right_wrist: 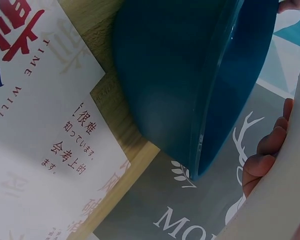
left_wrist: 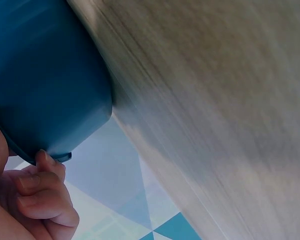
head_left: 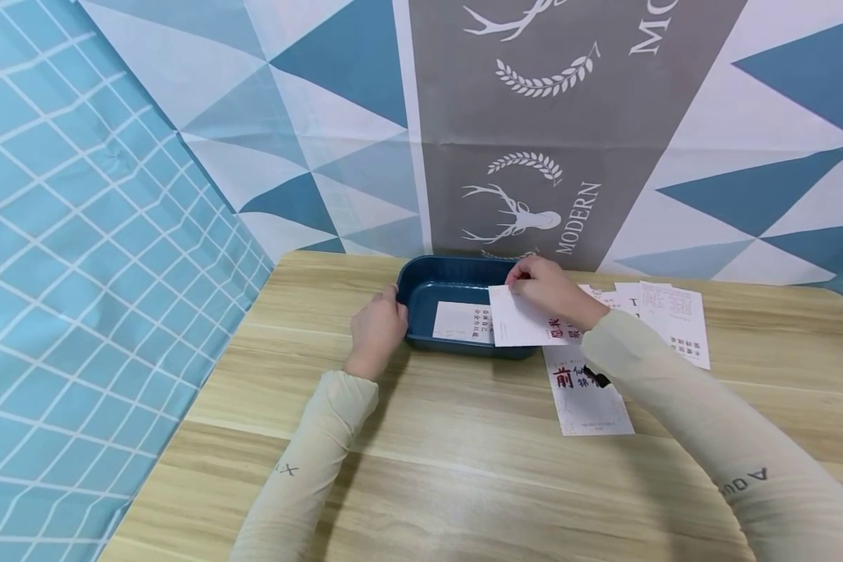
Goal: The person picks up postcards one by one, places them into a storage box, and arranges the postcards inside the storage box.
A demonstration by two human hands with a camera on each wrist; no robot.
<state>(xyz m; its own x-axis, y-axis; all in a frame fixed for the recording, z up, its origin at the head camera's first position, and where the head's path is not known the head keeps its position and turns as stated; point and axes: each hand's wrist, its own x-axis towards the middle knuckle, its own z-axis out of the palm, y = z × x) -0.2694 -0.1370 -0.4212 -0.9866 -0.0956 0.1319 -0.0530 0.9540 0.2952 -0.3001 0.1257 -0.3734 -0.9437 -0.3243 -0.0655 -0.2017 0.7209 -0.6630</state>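
A dark blue plastic bin [head_left: 449,346] stands on the table near the wall. My left hand [head_left: 378,326] grips its left end at the rim; in the left wrist view the fingertips [left_wrist: 46,159] are curled at the rim's edge. One printed white card [head_left: 457,318] lies inside the bin. My right hand [head_left: 542,287] pinches another white card [head_left: 523,324] with red lettering by its far edge, above the bin's right end. That held card overlaps the bin's front rim in the head view. Seen from the right wrist, the right hand's fingers [right_wrist: 270,142] are beyond the bin's rim.
Right of the bin, several printed cards [head_left: 681,312] lie spread and overlapping, partly hidden by my right sleeve. A card [head_left: 593,414] with red and blue characters lies nearer to me. Behind the wooden table [head_left: 464,453] hangs a patterned wall covering [head_left: 618,109].
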